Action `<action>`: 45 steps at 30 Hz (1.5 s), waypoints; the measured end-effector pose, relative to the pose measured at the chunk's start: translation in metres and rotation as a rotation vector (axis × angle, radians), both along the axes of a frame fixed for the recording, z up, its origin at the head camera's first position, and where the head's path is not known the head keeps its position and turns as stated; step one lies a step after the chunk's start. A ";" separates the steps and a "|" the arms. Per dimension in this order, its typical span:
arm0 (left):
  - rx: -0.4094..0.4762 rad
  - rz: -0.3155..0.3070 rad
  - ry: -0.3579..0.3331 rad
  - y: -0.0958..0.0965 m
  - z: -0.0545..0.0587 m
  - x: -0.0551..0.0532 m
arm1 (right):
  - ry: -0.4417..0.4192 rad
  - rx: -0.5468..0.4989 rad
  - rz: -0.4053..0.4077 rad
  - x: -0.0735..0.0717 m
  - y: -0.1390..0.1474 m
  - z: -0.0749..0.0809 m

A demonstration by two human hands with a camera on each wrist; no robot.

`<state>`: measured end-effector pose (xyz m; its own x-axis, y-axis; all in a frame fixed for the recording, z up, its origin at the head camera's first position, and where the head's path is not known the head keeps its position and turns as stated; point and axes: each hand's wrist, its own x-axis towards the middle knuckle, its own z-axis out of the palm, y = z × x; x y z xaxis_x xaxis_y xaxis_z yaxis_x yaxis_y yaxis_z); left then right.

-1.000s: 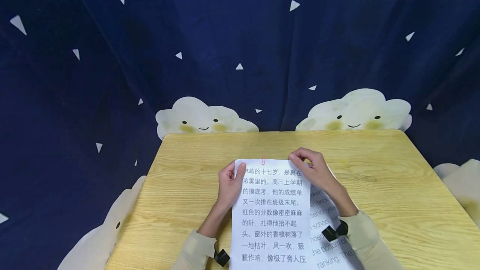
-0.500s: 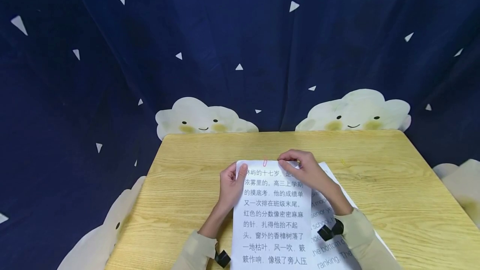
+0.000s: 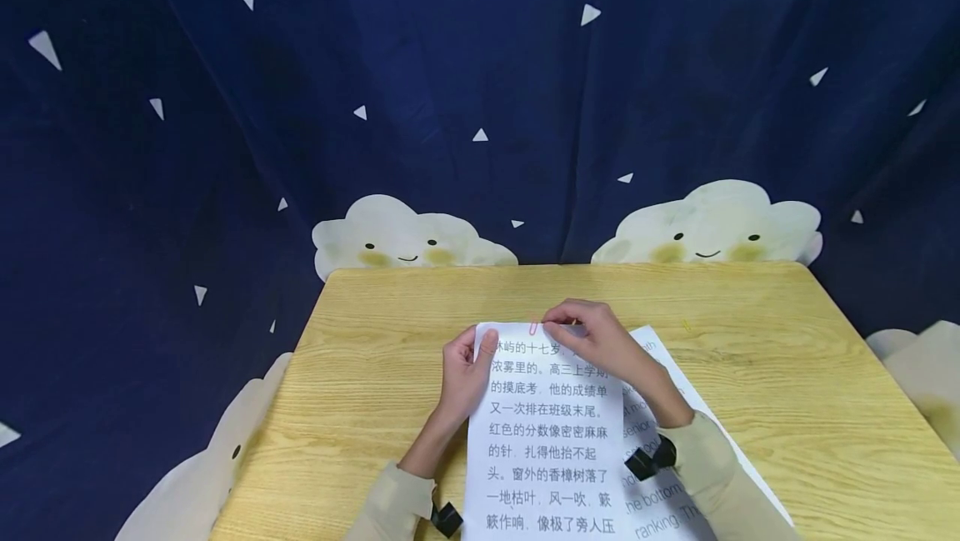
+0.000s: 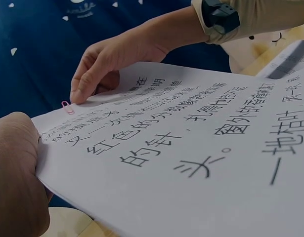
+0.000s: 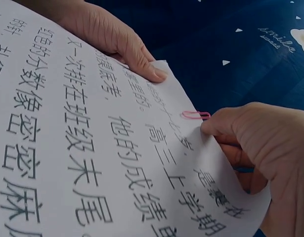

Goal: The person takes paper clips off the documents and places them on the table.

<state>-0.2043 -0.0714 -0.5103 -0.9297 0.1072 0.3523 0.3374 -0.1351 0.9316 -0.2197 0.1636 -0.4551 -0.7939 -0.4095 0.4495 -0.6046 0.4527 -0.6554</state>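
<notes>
A white sheet of paper [image 3: 549,443] with large printed Chinese characters is held up, tilted, above the table. My left hand [image 3: 463,368] grips its upper left corner, thumb on the printed side. My right hand [image 3: 591,336] pinches the top edge, thumb in front and fingers behind. Right beside that thumb, a pink paper clip [image 5: 195,115] sits on the top edge, partly sticking out above it. In the left wrist view the clip [image 4: 67,107] lies between the two hands. Whether more sheets are behind the front one cannot be told.
Another sheet [image 3: 654,487] with English print lies on the right, partly under the held paper and my right forearm. A small yellow thing [image 3: 687,325], perhaps a paper clip, lies farther right on the wooden table [image 3: 360,374]. A dark blue curtain [image 3: 450,66] hangs behind.
My right hand has moved left along the paper's top edge, from the upper right corner to beside the pink clip. My left hand keeps its grip, and the paper has shifted slightly right.
</notes>
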 end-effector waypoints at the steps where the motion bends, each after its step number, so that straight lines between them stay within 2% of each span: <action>1: 0.000 0.000 0.001 0.000 -0.001 0.000 | 0.005 0.004 0.000 0.000 -0.001 0.001; 5: -0.004 -0.005 0.012 0.000 -0.004 -0.001 | -0.002 0.020 -0.007 -0.002 -0.005 0.002; 10: -0.008 -0.006 0.011 0.000 0.000 0.000 | -0.027 0.046 -0.021 -0.002 -0.008 0.003; 16: 0.002 -0.026 0.031 0.000 0.019 0.008 | -0.046 0.073 -0.049 0.001 -0.011 0.007; 19: -0.002 -0.026 0.030 0.000 0.023 0.010 | -0.052 0.073 -0.053 0.002 -0.012 0.008; 32: 0.002 -0.030 0.041 0.000 0.023 0.009 | -0.102 0.052 -0.020 0.005 -0.014 0.011; 45: -0.009 -0.015 0.023 -0.001 0.025 0.012 | -0.084 0.049 -0.025 0.004 -0.013 0.008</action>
